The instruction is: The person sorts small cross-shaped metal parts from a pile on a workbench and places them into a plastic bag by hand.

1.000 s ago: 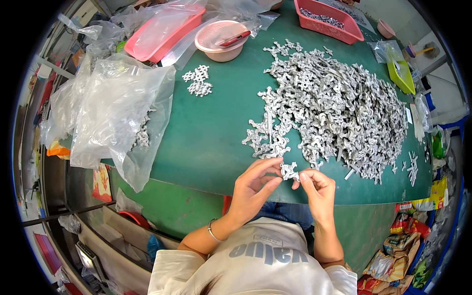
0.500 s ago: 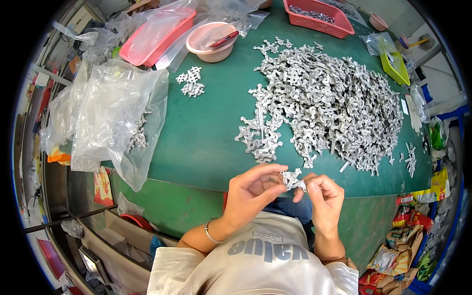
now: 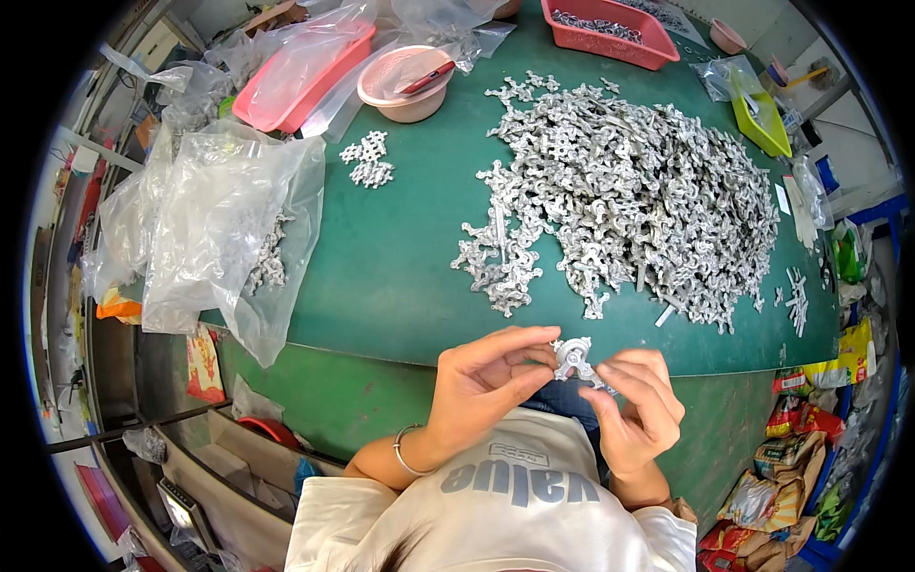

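Between my two hands, just off the table's near edge, is a small silver-grey metal casting point(image 3: 573, 358) with an arched top and splayed arms. The thumb and fingers of my left hand point(image 3: 491, 372) pinch its left side. My right hand point(image 3: 637, 400) grips its lower right end between thumb and fingertips, which partly cover it. Beyond my hands spreads a big heap of similar grey castings point(image 3: 648, 200), with a looser cluster point(image 3: 500, 267) at its left edge. A few more castings point(image 3: 368, 159) lie apart at the left.
Clear plastic bags point(image 3: 224, 229) cover the left of the green table point(image 3: 400, 276), some castings under them. Behind are a pink tray point(image 3: 305, 76), a pink bowl point(image 3: 405, 91) with a red-handled tool, a red tray point(image 3: 610, 43) of metal parts and a yellow-green tray point(image 3: 762, 124). Thin grey strips point(image 3: 797, 300) lie at right.
The casting has turned between my hands, so its arched side now shows. My right hand has shifted slightly right, its fingers more closed over the casting's end.
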`<state>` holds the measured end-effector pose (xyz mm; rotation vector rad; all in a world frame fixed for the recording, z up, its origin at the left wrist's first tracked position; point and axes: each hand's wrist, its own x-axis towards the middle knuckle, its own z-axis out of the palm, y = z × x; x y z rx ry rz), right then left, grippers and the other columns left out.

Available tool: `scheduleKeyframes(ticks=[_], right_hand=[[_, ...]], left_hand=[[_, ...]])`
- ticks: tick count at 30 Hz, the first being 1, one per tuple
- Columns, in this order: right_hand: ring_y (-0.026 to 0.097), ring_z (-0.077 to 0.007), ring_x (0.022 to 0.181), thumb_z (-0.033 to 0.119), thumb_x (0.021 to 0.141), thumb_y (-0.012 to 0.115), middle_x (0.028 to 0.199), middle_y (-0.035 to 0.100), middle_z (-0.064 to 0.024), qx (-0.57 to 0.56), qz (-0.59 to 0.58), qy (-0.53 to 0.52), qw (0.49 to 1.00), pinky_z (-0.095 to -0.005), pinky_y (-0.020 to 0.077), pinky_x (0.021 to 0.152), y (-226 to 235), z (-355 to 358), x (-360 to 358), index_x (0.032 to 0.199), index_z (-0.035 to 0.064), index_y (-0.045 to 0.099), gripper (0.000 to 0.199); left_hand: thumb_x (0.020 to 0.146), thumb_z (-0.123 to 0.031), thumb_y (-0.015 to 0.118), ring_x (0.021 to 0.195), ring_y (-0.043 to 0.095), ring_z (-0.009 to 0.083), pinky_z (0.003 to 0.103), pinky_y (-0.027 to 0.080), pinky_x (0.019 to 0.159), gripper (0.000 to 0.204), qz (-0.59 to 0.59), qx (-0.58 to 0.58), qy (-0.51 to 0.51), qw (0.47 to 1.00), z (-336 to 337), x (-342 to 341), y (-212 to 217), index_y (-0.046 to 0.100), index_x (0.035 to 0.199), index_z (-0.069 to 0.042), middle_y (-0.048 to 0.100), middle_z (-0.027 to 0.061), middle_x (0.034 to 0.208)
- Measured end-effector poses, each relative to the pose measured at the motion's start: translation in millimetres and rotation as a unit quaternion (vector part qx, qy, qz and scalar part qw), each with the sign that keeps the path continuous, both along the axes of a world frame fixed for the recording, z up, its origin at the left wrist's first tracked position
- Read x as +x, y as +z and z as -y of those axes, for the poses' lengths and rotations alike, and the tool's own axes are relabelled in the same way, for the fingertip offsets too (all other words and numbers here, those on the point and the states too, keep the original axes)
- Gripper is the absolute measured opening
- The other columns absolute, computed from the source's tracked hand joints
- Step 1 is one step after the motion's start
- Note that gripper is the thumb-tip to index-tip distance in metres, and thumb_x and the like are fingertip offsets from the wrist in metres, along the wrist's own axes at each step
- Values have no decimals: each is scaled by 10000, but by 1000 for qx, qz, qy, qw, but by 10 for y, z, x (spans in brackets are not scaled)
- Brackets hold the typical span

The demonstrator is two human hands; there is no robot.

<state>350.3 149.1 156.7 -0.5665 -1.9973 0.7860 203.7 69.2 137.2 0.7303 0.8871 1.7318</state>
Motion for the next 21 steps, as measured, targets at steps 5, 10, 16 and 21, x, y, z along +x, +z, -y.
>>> scheduleKeyframes(ticks=[5, 10, 16, 21], right_hand=[[566, -267, 686, -73, 561, 734, 745, 621, -146, 0, -6, -1, 1000, -327, 455, 605, 17, 14, 30, 830, -54, 618, 294], [565, -264, 687, -71, 566, 734, 749, 620, -144, -13, -12, -1, 1000, -328, 453, 606, 1, 26, 40, 828, -50, 618, 287], [574, -259, 745, -53, 640, 693, 821, 628, -126, -68, 49, 47, 995, -326, 451, 677, -137, -44, -108, 889, -41, 619, 261], [579, -247, 728, -27, 724, 628, 811, 629, -136, -150, 100, -10, 984, -313, 452, 689, -574, -272, -202, 925, -21, 619, 201]], left_hand=[[789, 135, 538, 916, 549, 155, 274, 456, 794, 370, -2, -11, -2, 1000, 5, 21, 24, 504, 1154, 81, 570, 115, 961], [781, 139, 545, 917, 551, 154, 278, 466, 792, 365, 15, -9, -2, 1000, 7, 40, 28, 500, 1141, 93, 573, 116, 956], [796, 71, 567, 895, 573, 165, 299, 489, 804, 298, 62, -95, 65, 991, 9, -149, -184, 501, 1087, 82, 575, 118, 991], [848, -14, 539, 994, 556, 229, 316, 480, 864, 379, 76, 12, 470, 880, 258, -1575, -769, 397, 1185, 87, 532, 170, 1067]])
